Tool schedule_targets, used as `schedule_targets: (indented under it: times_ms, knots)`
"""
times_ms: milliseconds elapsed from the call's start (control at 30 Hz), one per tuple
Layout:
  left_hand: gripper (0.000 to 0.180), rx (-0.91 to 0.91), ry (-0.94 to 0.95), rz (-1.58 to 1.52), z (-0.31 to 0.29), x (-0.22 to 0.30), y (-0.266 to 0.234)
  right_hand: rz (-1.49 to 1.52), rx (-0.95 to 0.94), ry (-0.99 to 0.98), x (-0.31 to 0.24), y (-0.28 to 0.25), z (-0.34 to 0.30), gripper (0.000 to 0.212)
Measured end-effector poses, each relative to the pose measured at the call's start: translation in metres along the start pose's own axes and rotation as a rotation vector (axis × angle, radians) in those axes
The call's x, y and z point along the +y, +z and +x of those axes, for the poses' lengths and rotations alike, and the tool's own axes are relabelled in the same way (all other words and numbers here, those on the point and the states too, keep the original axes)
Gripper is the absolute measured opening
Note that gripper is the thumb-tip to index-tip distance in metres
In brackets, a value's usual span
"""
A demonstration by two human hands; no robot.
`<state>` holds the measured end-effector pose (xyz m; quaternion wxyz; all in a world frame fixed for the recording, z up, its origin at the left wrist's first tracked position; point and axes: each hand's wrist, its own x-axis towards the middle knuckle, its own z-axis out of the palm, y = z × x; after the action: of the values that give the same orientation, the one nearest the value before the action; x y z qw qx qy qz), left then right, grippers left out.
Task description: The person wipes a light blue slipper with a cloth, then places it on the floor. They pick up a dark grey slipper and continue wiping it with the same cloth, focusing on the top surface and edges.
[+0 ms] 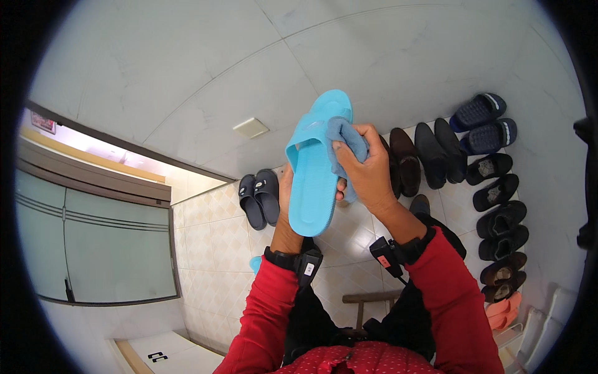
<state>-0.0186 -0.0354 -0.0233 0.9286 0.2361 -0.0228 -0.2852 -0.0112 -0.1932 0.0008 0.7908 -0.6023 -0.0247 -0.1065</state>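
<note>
Right hand (pixel 372 163): thumb and fingers pinch a blue-grey cloth (pixel 346 144), bunched and pressed to the right side of the light-blue slipper (pixel 313 193), at the strap. The bunching probably gives the thumb a thick pad to push through.

Left hand (pixel 285 194): mostly hidden behind the slipper; it appears curled around the back, with fingertips showing at the right edge. Likely reason: support from beneath, so the footbed and strap face the wearer and the right hand has something firm to press against.

Slipper: held in front of the body above the floor, toe pointing away, heel nearest the person. A second light-blue patch (pixel 255 264) shows beside the left sleeve (pixel 268 315); mostly covered, cannot tell what it is.

Farther out: a dark slipper pair (pixel 266 194) sits on the tiled floor (pixel 227 240), left of the hands. To the right, brown shoes (pixel 406 163), black shoes (pixel 502 230) and coral slippers (pixel 506 310) belong to a line bending along the wall (pixel 548 206); edge placement presumably leaves the middle walkable.
</note>
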Motion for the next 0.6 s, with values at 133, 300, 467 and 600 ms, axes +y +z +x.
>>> schedule_targets:
  times_ms: [133,300,467,600]
  knots:
    - [0.074,-0.017,-0.003,-0.024,0.003,-0.004,0.001,-0.211,0.175,-0.182,0.009,0.003,0.016,0.026]
    - [0.078,0.038,-0.036,-0.043,0.001,-0.006,0.012,-0.206,0.363,-0.157,0.013,-0.001,0.043,0.024]
    - [0.079,0.012,-0.053,0.012,-0.003,-0.003,0.016,-0.089,0.371,-0.077,0.013,-0.005,0.051,0.025]
    - [0.080,-0.014,-0.058,0.026,-0.006,-0.001,0.018,-0.033,0.390,-0.068,0.017,-0.007,0.056,0.025]
